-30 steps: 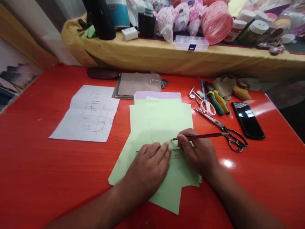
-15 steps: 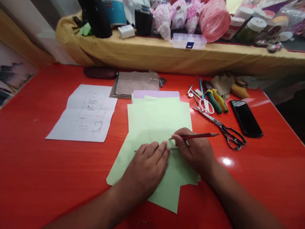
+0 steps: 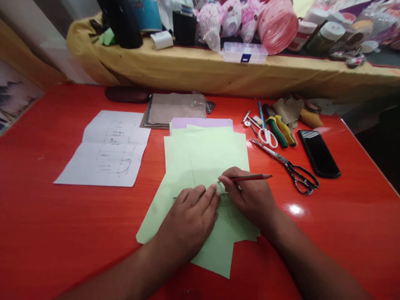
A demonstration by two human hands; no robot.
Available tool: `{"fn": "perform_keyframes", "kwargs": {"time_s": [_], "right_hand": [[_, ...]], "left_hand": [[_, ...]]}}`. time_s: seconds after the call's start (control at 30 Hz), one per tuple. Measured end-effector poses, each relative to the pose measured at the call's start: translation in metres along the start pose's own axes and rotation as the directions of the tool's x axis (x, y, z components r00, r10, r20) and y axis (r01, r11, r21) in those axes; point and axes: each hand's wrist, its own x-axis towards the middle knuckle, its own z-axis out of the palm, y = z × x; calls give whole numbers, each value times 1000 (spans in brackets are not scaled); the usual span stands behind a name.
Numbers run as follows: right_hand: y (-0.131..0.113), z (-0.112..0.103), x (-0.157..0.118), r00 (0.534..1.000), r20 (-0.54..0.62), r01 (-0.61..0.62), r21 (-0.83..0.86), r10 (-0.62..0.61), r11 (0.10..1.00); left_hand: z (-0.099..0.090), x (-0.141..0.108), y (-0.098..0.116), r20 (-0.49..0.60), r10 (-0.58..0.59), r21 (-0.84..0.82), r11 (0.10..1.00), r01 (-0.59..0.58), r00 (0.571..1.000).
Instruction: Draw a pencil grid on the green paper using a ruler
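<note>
My left hand (image 3: 190, 216) lies with its fingers stretched out over a clear ruler (image 3: 225, 199), pressing it onto light green paper (image 3: 175, 156). Most of the ruler is covered by my hands. My right hand (image 3: 248, 193) is closed around a dark red pencil (image 3: 251, 177). The pencil's tip is on or just above the paper, close to my left fingertips; contact is too small to tell. Thin pencil lines run up the sheet above the left hand. Several green sheets overlap beneath, with a lilac sheet (image 3: 203, 122) showing at the far edge.
To the left lies a creased white sheet with a drawing (image 3: 103, 150). Large scissors (image 3: 287, 164), white-handled scissors (image 3: 268, 138), pliers (image 3: 279, 129) and a phone (image 3: 318, 153) are on the right. Behind stands a cloth-covered shelf (image 3: 187, 73) with jars and a plastic box (image 3: 245, 52).
The whole view has shifted slightly. The pencil has tilted a little and its back end sits closer in to my right hand. My left hand stays in place on the ruler.
</note>
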Motion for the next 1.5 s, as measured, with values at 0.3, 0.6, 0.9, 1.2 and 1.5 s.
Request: {"fn": "perform_keyframes", "kwargs": {"time_s": [0.3, 0.6, 0.9, 1.2, 1.5], "right_hand": [[2, -1, -3, 999, 2, -42, -7, 42, 999], [1, -1, -3, 998, 1, -63, -12, 63, 998], [2, -2, -4, 997, -14, -77, -11, 77, 997], [3, 0, -5, 994, -3, -108, 19, 108, 994], [2, -2, -4, 995, 22, -97, 47, 97, 994]], "left_hand": [[0, 1, 0, -7, 0, 7, 1000, 0, 1000], [-1, 1, -1, -13, 5, -3, 1000, -5, 1000], [-4, 4, 0, -20, 0, -14, 1000, 0, 1000], [-2, 3, -1, -29, -6, -21, 1000, 6, 1000], [-3, 3, -1, -22, -9, -23, 1000, 8, 1000]]}}
